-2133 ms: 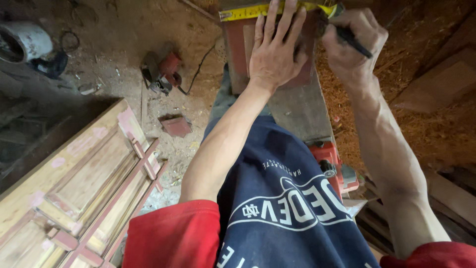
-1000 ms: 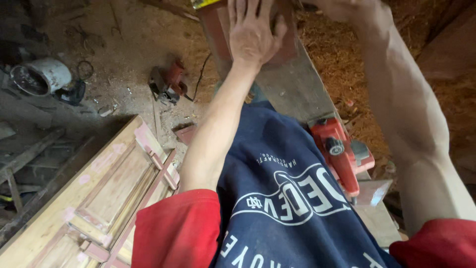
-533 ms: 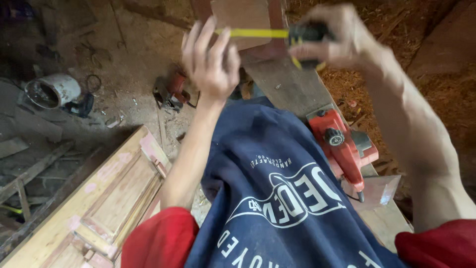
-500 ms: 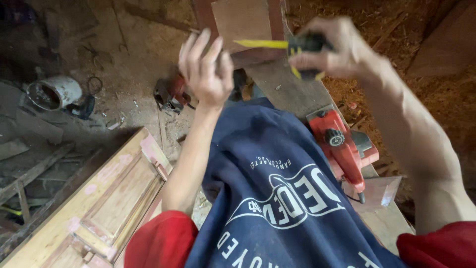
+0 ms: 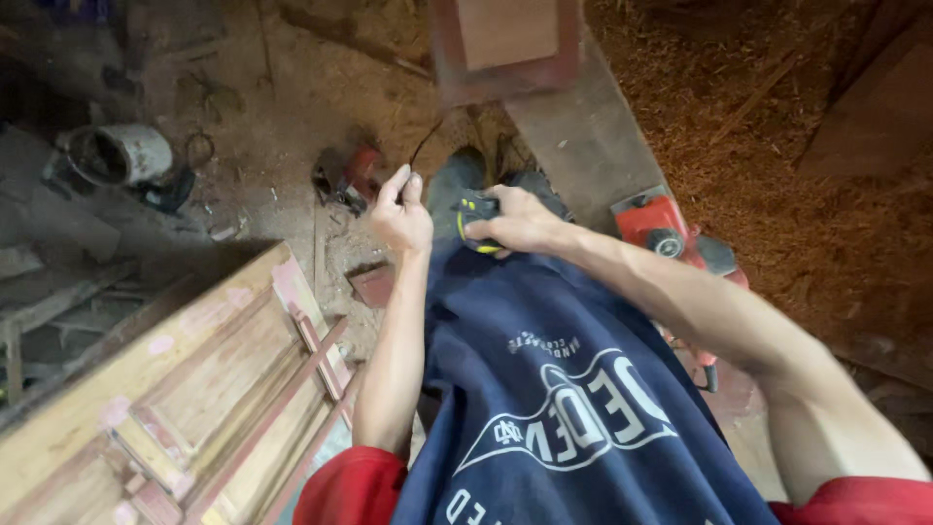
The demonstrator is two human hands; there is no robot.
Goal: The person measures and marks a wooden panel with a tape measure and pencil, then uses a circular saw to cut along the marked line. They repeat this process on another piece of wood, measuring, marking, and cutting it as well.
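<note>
- Gripping a black-and-yellow tape measure (image 5: 478, 216) at frame centre, the right hand (image 5: 520, 220) wraps closed around its rounded case, keeping it snug against the body.
- Fingers of the left hand (image 5: 402, 212) curl loosely just beside it, pinching nothing I can make out.
- Right of centre, a red power planer (image 5: 671, 226) rests on a grey plank (image 5: 583, 136).
- Sawdust (image 5: 768, 126) lies coarse, orange-brown, upper right.
- Pale panelled door frames (image 5: 175, 389) lie stacked lower left.

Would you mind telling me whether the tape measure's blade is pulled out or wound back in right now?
Wound in, as far as shows: the right hand grips the tape measure at the waist, and no yellow blade runs toward the left hand.
</note>
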